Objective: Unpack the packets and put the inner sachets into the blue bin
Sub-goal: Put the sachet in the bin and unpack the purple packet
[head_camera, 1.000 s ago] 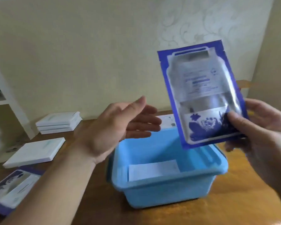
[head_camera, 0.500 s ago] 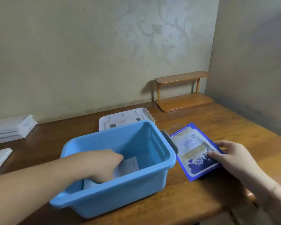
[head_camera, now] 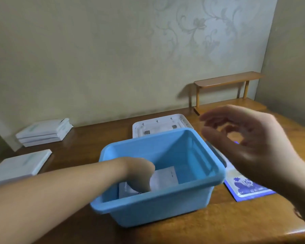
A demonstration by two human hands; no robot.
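Left hand (head_camera: 139, 175) is down inside the blue bin (head_camera: 165, 206), fingers hidden over the white sachets (head_camera: 165, 176); grip cannot be told. Right hand (head_camera: 253, 148) hovers loosely open and empty above the blue packet (head_camera: 250, 189), flat just right of the bin. Wooden surface (head_camera: 201, 231); white boxes (head_camera: 42, 132) far left; patterned wall.

Around my desk
A white lid (head_camera: 161, 124) is lying flat on the wooden table (head_camera: 218, 224); a small wooden shelf (head_camera: 227, 90) is standing by my patterned wall (head_camera: 113, 50).
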